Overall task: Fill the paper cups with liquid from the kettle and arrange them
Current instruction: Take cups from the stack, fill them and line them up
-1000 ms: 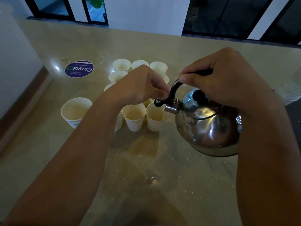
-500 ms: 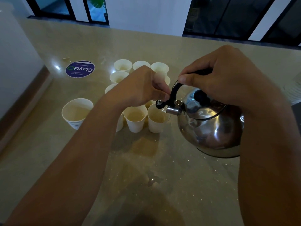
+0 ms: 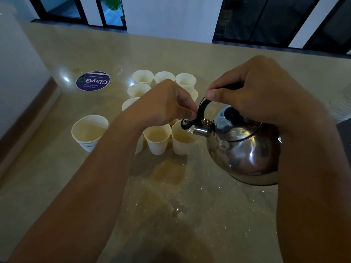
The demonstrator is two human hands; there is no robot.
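Note:
My right hand [image 3: 260, 92] grips the black handle of a shiny steel kettle [image 3: 245, 149], held tilted above the counter with its spout over the front right paper cup [image 3: 182, 141]. My left hand [image 3: 165, 103] pinches the black spout-cap lever [image 3: 187, 123], holding the spout open. White paper cups stand in a cluster: a front one [image 3: 157, 139] holds pale liquid, and back ones [image 3: 142, 77] sit behind my left hand. Several cups are hidden by that hand. A wider stack of cups [image 3: 89, 131], its top cup filled, stands apart at the left.
A round blue sticker [image 3: 93, 80] lies on the beige counter [image 3: 209, 215] behind the cups. A wet patch [image 3: 169, 171] spreads in front of the cluster. A white stack of cups [image 3: 341, 107] sits at the right edge. A white wall runs along the left.
The kettle has shifted very slightly right and stayed tilted over the front right cup. Both hands keep their holds.

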